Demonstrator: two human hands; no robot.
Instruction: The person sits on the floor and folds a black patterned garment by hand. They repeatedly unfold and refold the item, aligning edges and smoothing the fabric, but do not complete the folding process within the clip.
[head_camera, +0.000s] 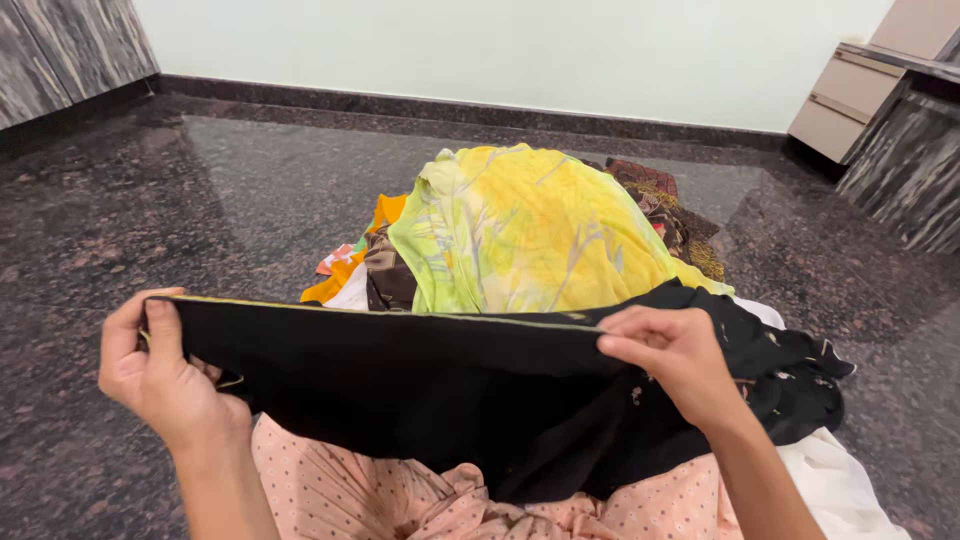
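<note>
Left hand (160, 375) and right hand (670, 355) are closed on a black cloth (440, 385), stretched across the lower frame before a yellow-green fabric (525, 235).

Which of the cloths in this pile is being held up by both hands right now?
The black cloth, pinched along its top edge by the left hand and the right hand. The yellow-green cloth and the others lie untouched in the heap behind it.

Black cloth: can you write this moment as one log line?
left hand: grips black cloth edge | right hand: pinches same edge | behind: yellow-green cloth on pile
</note>
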